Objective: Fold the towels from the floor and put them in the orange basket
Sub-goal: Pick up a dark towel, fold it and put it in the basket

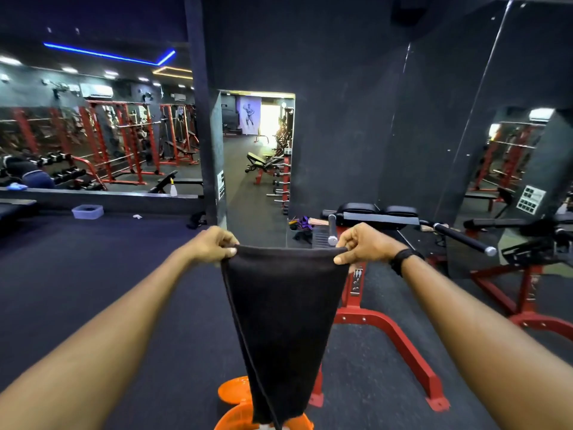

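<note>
A dark brown towel hangs in front of me, stretched by its top edge at arm's length. My left hand pinches its top left corner. My right hand, with a black watch on the wrist, pinches the top right corner. The towel narrows downward and its lower end hangs over the orange basket, which stands on the floor at the bottom of the view. An orange lid or second orange piece lies just behind it. The towel hides most of the basket.
A red-framed gym bench with black pads stands right of the basket. A black padded bar juts out at right. Mirrors cover the wall ahead. A pale plastic tub sits on the dark floor far left.
</note>
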